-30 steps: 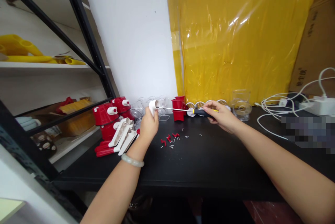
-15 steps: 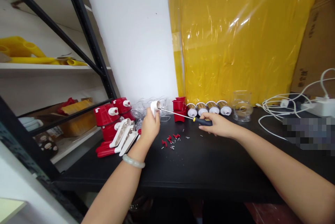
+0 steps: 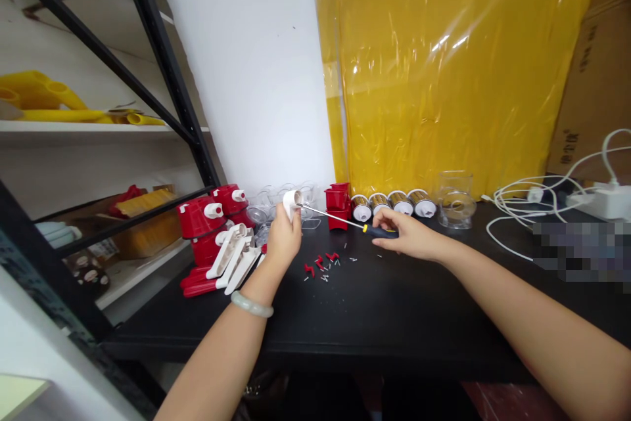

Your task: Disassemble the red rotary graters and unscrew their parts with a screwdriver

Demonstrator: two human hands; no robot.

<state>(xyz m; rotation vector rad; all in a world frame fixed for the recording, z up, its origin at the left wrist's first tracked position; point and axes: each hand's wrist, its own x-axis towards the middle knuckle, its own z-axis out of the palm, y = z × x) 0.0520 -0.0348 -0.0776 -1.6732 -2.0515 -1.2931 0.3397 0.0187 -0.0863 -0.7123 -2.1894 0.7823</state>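
My left hand [image 3: 284, 237] is closed around a white plastic part [image 3: 290, 201] with a round, hollow end. A long-shafted screwdriver [image 3: 335, 217] with a dark handle and yellow collar is gripped by its handle in my right hand [image 3: 399, 232]. Its tip meets the opening of the white part; whether a screw sits there is hidden. Below the shaft lie small red plastic pieces [image 3: 320, 262] and several loose screws [image 3: 324, 278] on the black table [image 3: 374, 316].
At left are red housings [image 3: 200, 217] and white-and-red handles [image 3: 236, 263]. Behind the hands stand clear plastic parts [image 3: 261, 204], red hoppers [image 3: 338, 201], several metal drums [image 3: 379, 203] and a clear container [image 3: 456, 201]. White cables [image 3: 517, 201] lie at right; a black-framed shelf [image 3: 162, 73] rises at left.
My right hand's fingers have shifted slightly on the screwdriver handle, which has moved a little left. The left hand and the white part stay nearly still.
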